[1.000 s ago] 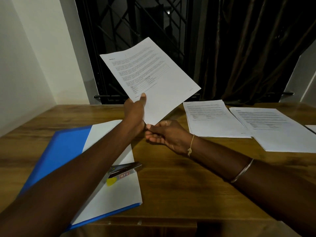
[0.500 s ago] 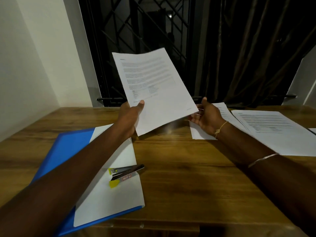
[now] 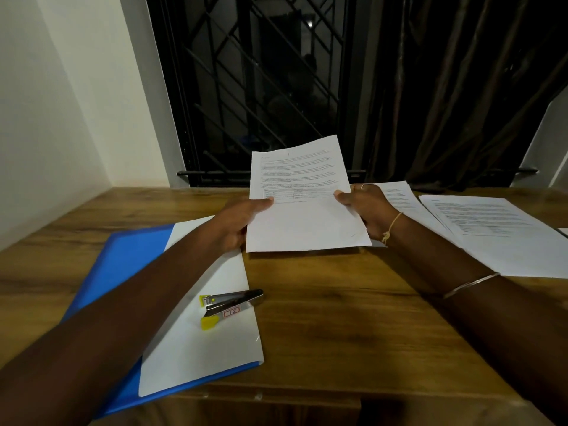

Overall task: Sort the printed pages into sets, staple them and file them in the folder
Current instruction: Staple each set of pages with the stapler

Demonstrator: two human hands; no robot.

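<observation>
A set of printed pages (image 3: 302, 210) stands almost upright with its bottom edge on the wooden table (image 3: 338, 318). My left hand (image 3: 238, 224) grips its left edge, thumb on the front. My right hand (image 3: 367, 210) grips its right edge the same way. An open blue folder (image 3: 123, 262) lies at the left with white paper (image 3: 203, 342) in its right half. A silver and yellow stapler (image 3: 229, 305) rests on that paper. Two stacks of printed pages, one (image 3: 402, 201) partly behind my right hand and one (image 3: 498, 235) further right, lie flat on the table.
A white wall runs along the left side of the table. A black window grille (image 3: 255, 87) and dark curtains (image 3: 445, 87) stand behind the far edge. The corner of another sheet (image 3: 564, 231) shows at the right border.
The pages came down from held-up and tilted to square, with the bottom edge on the table. My right hand moved in from the right stack and took the right edge.
</observation>
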